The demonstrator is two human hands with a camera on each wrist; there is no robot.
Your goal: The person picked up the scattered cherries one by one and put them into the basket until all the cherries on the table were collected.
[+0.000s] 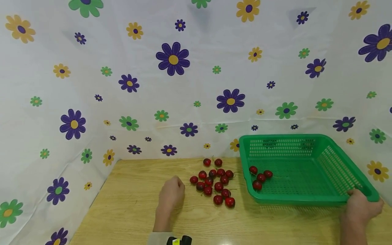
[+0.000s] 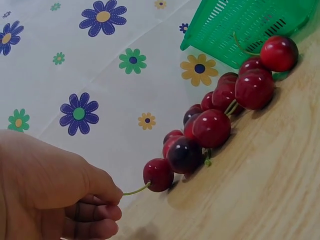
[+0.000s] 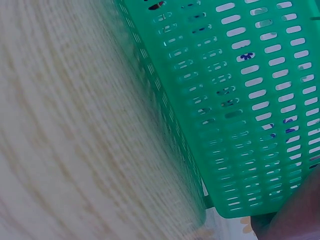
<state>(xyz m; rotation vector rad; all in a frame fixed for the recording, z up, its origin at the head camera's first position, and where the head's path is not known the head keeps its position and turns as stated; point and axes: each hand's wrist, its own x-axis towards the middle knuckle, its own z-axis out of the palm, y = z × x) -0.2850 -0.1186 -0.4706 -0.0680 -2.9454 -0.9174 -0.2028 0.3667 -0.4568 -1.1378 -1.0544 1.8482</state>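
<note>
My left hand [image 1: 172, 192] is low over the table, left of a loose group of dark red cherries [image 1: 218, 186]. In the left wrist view, its thumb and fingers pinch the green stem [image 2: 136, 191] of the nearest cherry [image 2: 158, 175], whose round fruit is beside the others. With my right hand [image 1: 361, 206] I grip the front right corner of a green plastic basket [image 1: 294, 198]. Several cherries [image 1: 261, 177] lie inside it, near its left wall. From the right wrist, the basket's slotted side [image 3: 240, 110] fills much of the view, and only part of the hand shows.
A light wooden table [image 1: 128, 200] lies under everything. Behind and to the left hangs a white cloth [image 1: 196, 81] printed with purple, yellow and green flowers; the basket's back edge is close to it. The loose cherries lie between my left hand and the basket.
</note>
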